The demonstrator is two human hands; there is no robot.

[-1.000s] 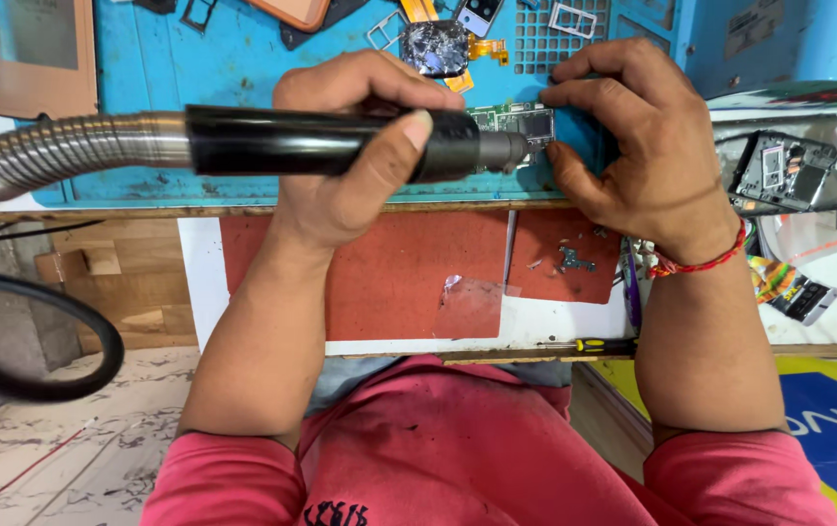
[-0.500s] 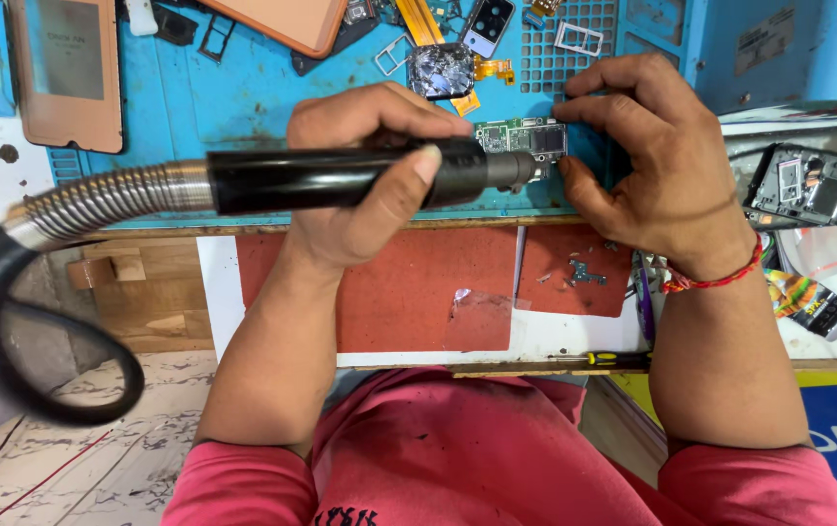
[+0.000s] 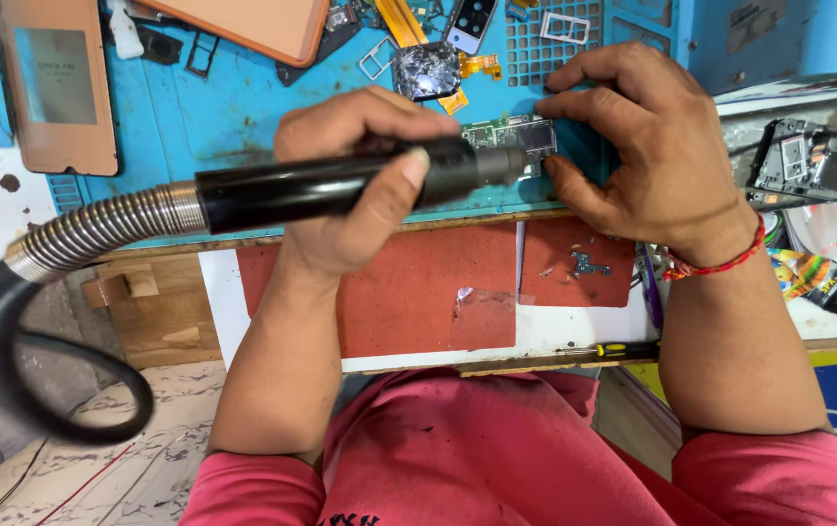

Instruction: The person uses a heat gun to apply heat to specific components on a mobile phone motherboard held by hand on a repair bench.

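Observation:
My left hand (image 3: 360,180) grips a black hot-air handpiece (image 3: 331,190) with a metal spiral hose (image 3: 97,229) trailing left. Its metal nozzle (image 3: 501,164) points at a small green phone circuit board (image 3: 511,131) lying on the blue work mat (image 3: 224,107). My right hand (image 3: 647,156) rests on the mat and pinches the board's right end with thumb and fingers. A red thread band circles that wrist.
Phone parts litter the mat: an orange back cover (image 3: 243,24), a tan phone frame (image 3: 58,83), a camera module (image 3: 472,19), flex cables, a SIM tray (image 3: 565,24). A red pad (image 3: 409,292) with a small metal part lies nearer me. A screwdriver (image 3: 613,349) sits at the bench edge.
The view has shifted so the hands sit lower in frame. The nozzle stays aimed at the board, and my right hand keeps holding it.

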